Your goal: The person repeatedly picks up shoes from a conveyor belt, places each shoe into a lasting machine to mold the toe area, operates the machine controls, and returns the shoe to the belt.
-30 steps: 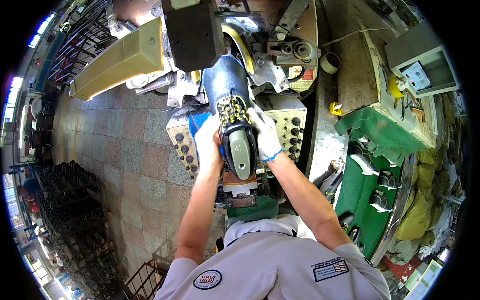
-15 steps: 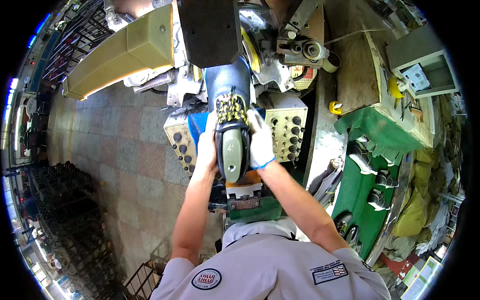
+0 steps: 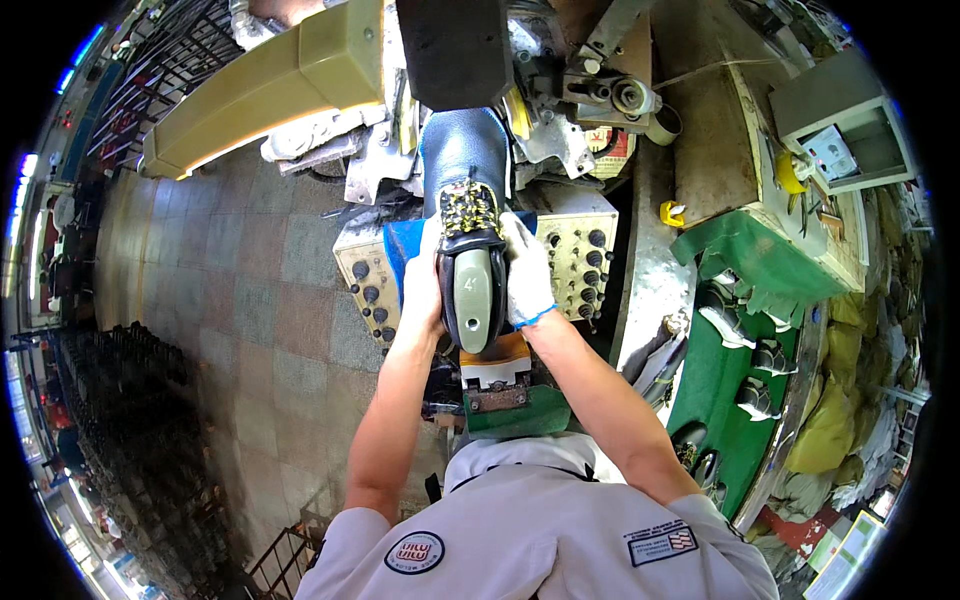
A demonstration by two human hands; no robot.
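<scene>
Over tiled floor, machine.

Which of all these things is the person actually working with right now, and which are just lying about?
In use:
- boot on its last, gripped on both sides
- left hand
- right hand, in a white glove
- machine that the boot's toe points into

Lying about:
- dark shoe parts on the green bench
- yellow tape roll
- grey box

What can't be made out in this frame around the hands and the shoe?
Head view only:
- Shoe toe: hidden inside the machine.
- Left hand fingers: behind the shoe's side.
- Right hand grip: glove hides the fingertips.
- Control panel markings: too small.
- Green shelf items: blurred near the rim.
</scene>
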